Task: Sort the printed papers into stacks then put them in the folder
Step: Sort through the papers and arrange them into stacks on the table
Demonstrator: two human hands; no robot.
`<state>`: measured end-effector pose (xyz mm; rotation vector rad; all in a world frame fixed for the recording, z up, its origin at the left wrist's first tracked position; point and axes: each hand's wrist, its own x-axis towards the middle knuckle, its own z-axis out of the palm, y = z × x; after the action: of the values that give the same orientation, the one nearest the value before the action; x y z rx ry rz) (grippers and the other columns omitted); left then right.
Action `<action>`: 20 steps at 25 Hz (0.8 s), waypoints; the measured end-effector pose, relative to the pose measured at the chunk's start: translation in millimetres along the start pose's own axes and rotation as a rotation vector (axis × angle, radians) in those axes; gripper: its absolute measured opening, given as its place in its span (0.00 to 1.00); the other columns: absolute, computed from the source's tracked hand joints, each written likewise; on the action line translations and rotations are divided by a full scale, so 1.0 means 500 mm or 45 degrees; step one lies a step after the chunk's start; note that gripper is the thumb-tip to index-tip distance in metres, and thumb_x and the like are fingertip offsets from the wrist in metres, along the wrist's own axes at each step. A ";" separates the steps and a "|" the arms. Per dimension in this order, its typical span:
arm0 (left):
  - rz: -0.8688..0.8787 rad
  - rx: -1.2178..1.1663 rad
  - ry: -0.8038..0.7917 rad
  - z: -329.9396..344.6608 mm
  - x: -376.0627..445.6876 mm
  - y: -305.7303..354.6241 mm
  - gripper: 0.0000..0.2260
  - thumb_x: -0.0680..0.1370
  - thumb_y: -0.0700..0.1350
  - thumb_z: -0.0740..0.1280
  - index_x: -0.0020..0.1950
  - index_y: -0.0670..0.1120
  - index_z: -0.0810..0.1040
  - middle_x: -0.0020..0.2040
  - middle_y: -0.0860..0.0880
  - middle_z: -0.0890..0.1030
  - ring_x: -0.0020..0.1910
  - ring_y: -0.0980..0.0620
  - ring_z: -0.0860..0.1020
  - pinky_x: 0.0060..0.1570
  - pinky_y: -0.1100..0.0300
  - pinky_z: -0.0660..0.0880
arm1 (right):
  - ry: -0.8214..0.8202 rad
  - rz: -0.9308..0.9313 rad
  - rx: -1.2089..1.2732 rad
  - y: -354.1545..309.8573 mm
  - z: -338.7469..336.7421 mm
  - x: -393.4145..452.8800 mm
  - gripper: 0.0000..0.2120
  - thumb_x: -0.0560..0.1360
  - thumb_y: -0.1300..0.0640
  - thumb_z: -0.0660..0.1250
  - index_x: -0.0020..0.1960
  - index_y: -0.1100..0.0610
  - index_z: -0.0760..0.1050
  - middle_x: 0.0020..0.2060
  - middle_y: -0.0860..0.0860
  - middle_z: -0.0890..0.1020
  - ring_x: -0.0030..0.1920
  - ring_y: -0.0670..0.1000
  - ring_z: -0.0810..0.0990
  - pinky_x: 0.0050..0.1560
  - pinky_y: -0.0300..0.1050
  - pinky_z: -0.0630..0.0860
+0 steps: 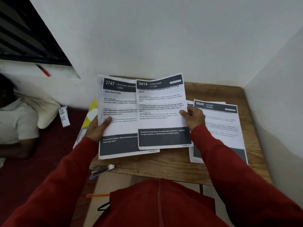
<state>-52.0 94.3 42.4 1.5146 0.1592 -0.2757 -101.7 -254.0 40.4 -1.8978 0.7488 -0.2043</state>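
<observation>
My left hand [98, 127] grips a bundle of printed papers by its left edge, thumb on top; the top sheet there is headed 2747 [118, 115]. My right hand [194, 117] pinches the right edge of a single sheet headed 3414, Living Room [161, 110], held above the table and overlapping the bundle. A stack of papers headed 2946, Kitchen [219, 128] lies flat on the right side of the wooden table [164, 164]. A yellow and white folder [89, 118] lies under the held bundle at the table's left edge, mostly hidden.
A stapler [101, 168] lies at the table's front left edge. White walls close in behind and to the right. On the left, a person in a white shirt [14, 122] lies on a dark red mattress beside a pillow [47, 110] and a tag reading WS 10 [63, 116].
</observation>
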 end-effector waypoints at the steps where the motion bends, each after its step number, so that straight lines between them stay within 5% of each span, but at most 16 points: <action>1: 0.007 0.024 0.037 -0.027 -0.004 0.005 0.08 0.79 0.41 0.66 0.57 0.49 0.79 0.52 0.48 0.84 0.48 0.51 0.83 0.49 0.56 0.81 | 0.013 -0.005 -0.118 0.007 0.002 0.004 0.09 0.74 0.56 0.72 0.52 0.59 0.82 0.48 0.54 0.84 0.50 0.55 0.82 0.51 0.42 0.74; 4: 0.051 0.088 0.177 -0.112 -0.016 0.022 0.11 0.79 0.40 0.65 0.61 0.43 0.77 0.51 0.47 0.83 0.43 0.56 0.83 0.45 0.61 0.81 | -0.003 -0.052 -0.336 0.032 0.015 0.004 0.14 0.75 0.56 0.71 0.56 0.63 0.80 0.52 0.59 0.84 0.54 0.60 0.81 0.53 0.43 0.71; 10: 0.132 0.110 0.244 -0.163 -0.019 0.052 0.15 0.79 0.43 0.66 0.65 0.42 0.74 0.61 0.40 0.79 0.51 0.49 0.82 0.56 0.52 0.79 | -0.046 -0.093 -0.270 0.054 0.044 -0.006 0.14 0.74 0.60 0.72 0.58 0.61 0.77 0.54 0.59 0.82 0.54 0.58 0.80 0.55 0.44 0.73; 13: 0.171 0.065 0.172 -0.117 -0.012 0.074 0.15 0.79 0.43 0.67 0.65 0.43 0.75 0.61 0.41 0.80 0.58 0.42 0.80 0.60 0.45 0.76 | 0.154 -0.084 -0.350 0.067 0.015 0.001 0.23 0.74 0.53 0.71 0.66 0.60 0.72 0.58 0.62 0.75 0.58 0.61 0.75 0.60 0.52 0.71; 20: 0.211 -0.072 -0.064 0.045 0.006 0.105 0.09 0.80 0.38 0.62 0.60 0.46 0.76 0.53 0.50 0.84 0.52 0.51 0.82 0.53 0.57 0.79 | 0.631 0.264 -0.728 0.159 -0.180 -0.010 0.28 0.72 0.48 0.71 0.68 0.54 0.67 0.67 0.64 0.65 0.66 0.68 0.63 0.65 0.66 0.60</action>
<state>-36.2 73.5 93.4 1.4544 0.0015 -0.1751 -179.3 -341.4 11.8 -2.3114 1.4527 -0.3657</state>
